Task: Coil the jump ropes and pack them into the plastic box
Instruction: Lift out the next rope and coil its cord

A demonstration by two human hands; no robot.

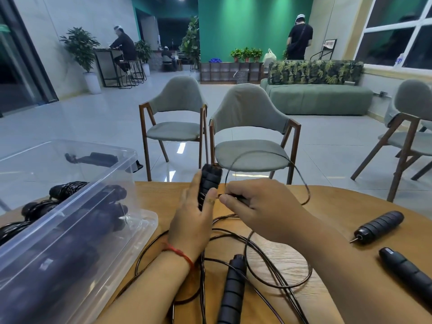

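My left hand grips a black ribbed jump rope handle held upright above the wooden table. Just to its right, my right hand pinches the thin black rope, which loops up and over toward the chair. Loose rope lies tangled on the table below my wrists, with a second black handle lying among it. A clear plastic box stands at the left and holds coiled black ropes and handles.
Two more black handles lie at the table's right. More coiled ropes sit behind the box. Grey chairs stand beyond the table's far edge. People are far back in the room.
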